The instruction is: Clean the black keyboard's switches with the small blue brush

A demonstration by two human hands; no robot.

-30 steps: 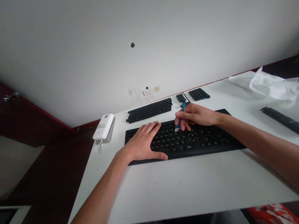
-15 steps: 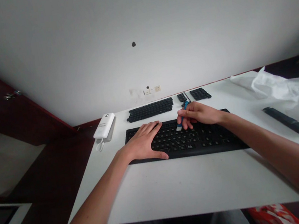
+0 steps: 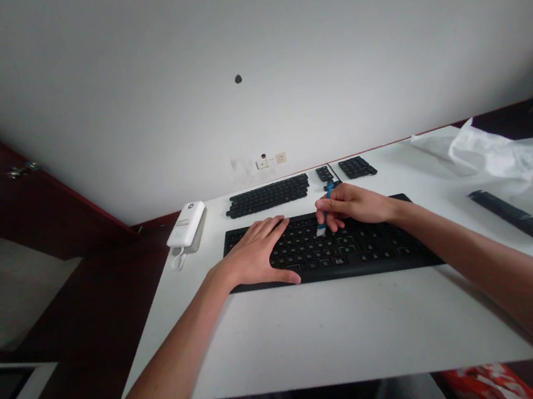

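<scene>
A black keyboard base [image 3: 328,272] with its keycaps off lies on the white table [image 3: 318,333]. My left hand [image 3: 258,255] rests spread over its left part, thumb near the front edge. In my right hand [image 3: 348,205] a small blue brush [image 3: 322,226] is pinched, tilted, with its pale bristles down at the middle of the base. Behind the base, loose black keycaps [image 3: 268,196] stand grouped in rows. A smaller block of keycaps [image 3: 357,167] sits further right, with a few more keycaps [image 3: 323,174] between the two groups.
To the left lies a white power bank [image 3: 187,224] with a short cable loop. At the right are a dark flat strip [image 3: 517,216] and a crumpled white plastic bag [image 3: 513,160]. A wall with sockets [image 3: 270,160] rises behind the table.
The brush in my right hand has shifted very slightly and stands a little more upright. My left hand has stayed in place on the keyboard base.
</scene>
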